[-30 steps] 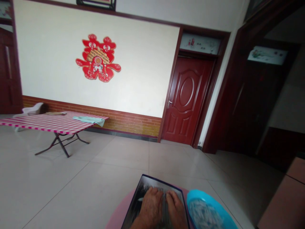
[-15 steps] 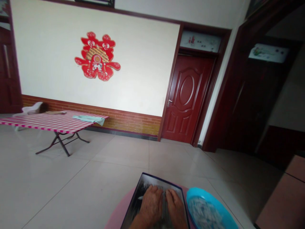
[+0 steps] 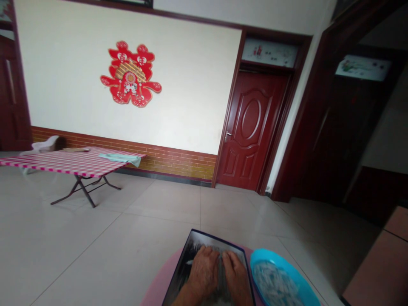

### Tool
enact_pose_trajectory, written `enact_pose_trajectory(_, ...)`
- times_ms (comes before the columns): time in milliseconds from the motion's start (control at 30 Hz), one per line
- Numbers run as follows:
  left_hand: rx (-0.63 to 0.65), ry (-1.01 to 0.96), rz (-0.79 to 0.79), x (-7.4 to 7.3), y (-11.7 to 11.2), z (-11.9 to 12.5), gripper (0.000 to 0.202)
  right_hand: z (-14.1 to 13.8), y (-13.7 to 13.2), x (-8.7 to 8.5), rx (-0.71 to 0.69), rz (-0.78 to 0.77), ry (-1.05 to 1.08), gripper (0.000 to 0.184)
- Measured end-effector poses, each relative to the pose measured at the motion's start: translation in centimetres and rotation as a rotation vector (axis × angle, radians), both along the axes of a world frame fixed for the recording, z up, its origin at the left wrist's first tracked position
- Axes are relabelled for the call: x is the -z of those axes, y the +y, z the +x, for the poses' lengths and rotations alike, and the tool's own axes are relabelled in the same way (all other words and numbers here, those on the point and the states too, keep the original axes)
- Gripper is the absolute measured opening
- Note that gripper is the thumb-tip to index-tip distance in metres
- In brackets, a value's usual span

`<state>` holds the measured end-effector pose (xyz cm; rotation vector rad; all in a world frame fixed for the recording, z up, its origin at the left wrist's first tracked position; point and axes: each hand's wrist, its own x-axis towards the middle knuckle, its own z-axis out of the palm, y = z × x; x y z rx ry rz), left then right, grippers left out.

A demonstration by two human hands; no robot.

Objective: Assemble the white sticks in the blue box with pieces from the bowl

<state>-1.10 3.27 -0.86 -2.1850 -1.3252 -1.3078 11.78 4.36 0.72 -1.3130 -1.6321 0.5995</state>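
Observation:
Both hands are inside a shallow rectangular box (image 3: pixel 185 257) with a dark blue rim and a pale inner wall. My left hand (image 3: pixel 204 272) is closed with its fingers bent downward; its fingertips are hidden. Close beside it, my right hand (image 3: pixel 235 276) is closed too, thumb side facing the left. Thin greyish strips show in the narrow gap between the hands, too blurred to name. A small pale piece (image 3: pixel 189 262) lies on the dark area left of my left hand. Right of the box, a bright blue basin (image 3: pixel 263 256) holds many whitish slender pieces.
Box and basin stand on a pink round surface (image 3: pixel 162 276). A folding table (image 3: pixel 70 163) with a red-and-white checked top stands left, a pale green cloth (image 3: pixel 119 158) on it. Behind it is a white chair (image 3: pixel 47 144). A pinkish cabinet (image 3: pixel 379 259) stands right; a red door (image 3: pixel 251 127) is ahead.
The hands stay in the box in nearly the same pose, moved only slightly. The view has shifted a little; box and basin keep their places.

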Motion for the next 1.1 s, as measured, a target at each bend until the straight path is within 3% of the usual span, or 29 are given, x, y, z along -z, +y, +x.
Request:
enact_pose_trajectory(300,0.024,-0.007,0.023,-0.4,-0.3,0.0,0.023,0.1,-0.1,0.0,0.011,0.000,-0.031,0.032)
enact_pose_trajectory(567,0.035,0.023,-0.142,-0.8,-0.4,0.0,0.022,0.0,-0.5,-0.8,0.043,0.009,-0.049,0.033)
enact_pose_trajectory(833,0.040,0.043,-0.297,-2.1,-0.7,-0.1,0.020,0.3,-0.2,-0.4,0.033,-0.040,-0.064,0.034)
enact_pose_trajectory(1100,0.033,0.010,-0.263,-1.7,-0.4,-0.2,0.020,0.0,-0.3,-0.6,0.026,-0.108,-0.061,0.043)
